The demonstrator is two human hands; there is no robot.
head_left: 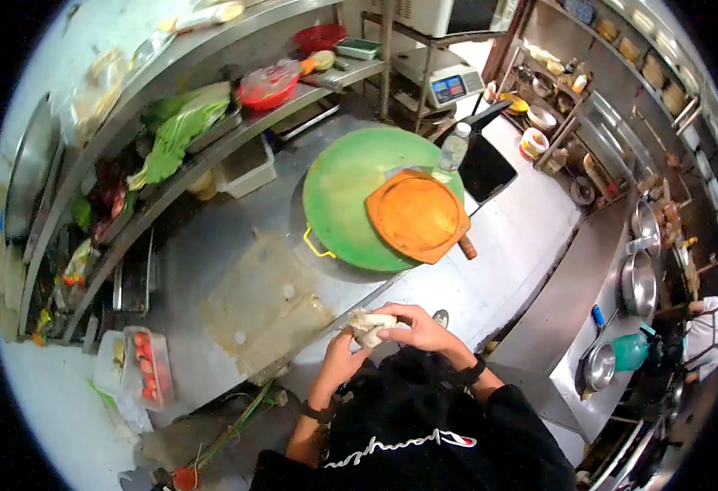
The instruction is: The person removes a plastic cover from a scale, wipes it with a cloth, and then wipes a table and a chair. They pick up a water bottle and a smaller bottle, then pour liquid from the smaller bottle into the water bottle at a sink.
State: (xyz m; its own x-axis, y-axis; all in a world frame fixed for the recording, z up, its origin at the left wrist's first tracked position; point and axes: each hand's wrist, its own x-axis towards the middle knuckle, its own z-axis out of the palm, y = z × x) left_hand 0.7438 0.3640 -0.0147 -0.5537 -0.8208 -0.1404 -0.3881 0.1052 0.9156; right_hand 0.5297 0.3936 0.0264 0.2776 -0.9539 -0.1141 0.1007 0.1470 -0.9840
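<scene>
In front of my chest, both hands are closed around a crumpled off-white rag (367, 329). My left hand (341, 360) grips its lower left side, fingers curled. From the right, my right hand (412, 330) pinches it between thumb and fingers. Beyond them is a round green cutting board (343, 180) with a yellow handle, lying on the steel counter. A brown wooden plate (416, 214) with a short handle rests on the board's right part. At the board's upper right edge stands a clear bottle (455, 147) with a white cap.
Shelves at left hold leafy greens (175, 139) and a red basket (267, 86). A tub of tomatoes (145, 368) sits at the counter's lower left. A digital scale (455, 86) stands at the back. Steel bowls (639, 282) line the right counter, where another person (706, 335) is partly visible.
</scene>
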